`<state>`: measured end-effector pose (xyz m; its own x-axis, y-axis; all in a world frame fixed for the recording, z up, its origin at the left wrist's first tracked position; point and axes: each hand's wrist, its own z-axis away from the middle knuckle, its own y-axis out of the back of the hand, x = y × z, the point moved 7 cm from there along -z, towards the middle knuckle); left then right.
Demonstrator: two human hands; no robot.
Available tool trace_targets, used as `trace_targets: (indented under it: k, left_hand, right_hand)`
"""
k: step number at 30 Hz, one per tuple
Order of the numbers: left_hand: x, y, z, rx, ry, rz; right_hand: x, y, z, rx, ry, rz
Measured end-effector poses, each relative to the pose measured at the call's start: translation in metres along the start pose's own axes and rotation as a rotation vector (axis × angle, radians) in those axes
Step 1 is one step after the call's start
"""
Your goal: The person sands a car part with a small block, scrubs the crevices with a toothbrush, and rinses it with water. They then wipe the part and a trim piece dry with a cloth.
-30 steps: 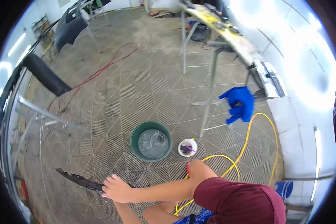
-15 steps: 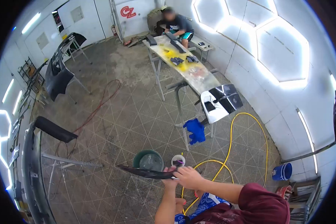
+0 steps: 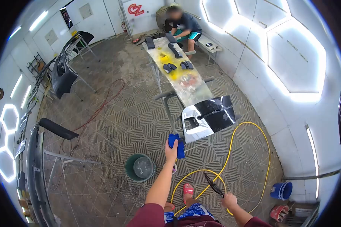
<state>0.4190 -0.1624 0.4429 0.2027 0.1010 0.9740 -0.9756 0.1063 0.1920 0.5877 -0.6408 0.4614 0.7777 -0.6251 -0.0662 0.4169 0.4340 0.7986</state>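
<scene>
Hands on blue cloth (image 3: 175, 145), trim strip (image 3: 213, 184)

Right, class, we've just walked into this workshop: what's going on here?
A person stands on the grated floor. Their left hand is raised and grips a blue cloth near a black-and-white car panel on a stand. Their right hand holds a thin dark trim strip low at their side. A green bucket and a yellow hose lie by their feet. Another person sits at the far end of a long table.
</scene>
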Motion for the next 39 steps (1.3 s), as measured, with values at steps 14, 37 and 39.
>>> trace_targets:
  k: [14, 37, 39]
  left_hand:
    - [0.097, 0.165, 0.079, 0.030, -0.099, 0.399]
    - [0.072, 0.494, 0.398, 0.132, -0.016, 0.987]
    - [0.040, 0.486, 0.406, 0.179, 0.005, 0.886]
  right_hand:
    - [0.132, -0.074, 0.027, -0.275, -0.330, -0.070]
    - [-0.286, 0.098, 0.065, 0.194, 0.664, -0.340]
    - [-0.337, 0.121, 0.111, 0.122, 0.660, -0.408]
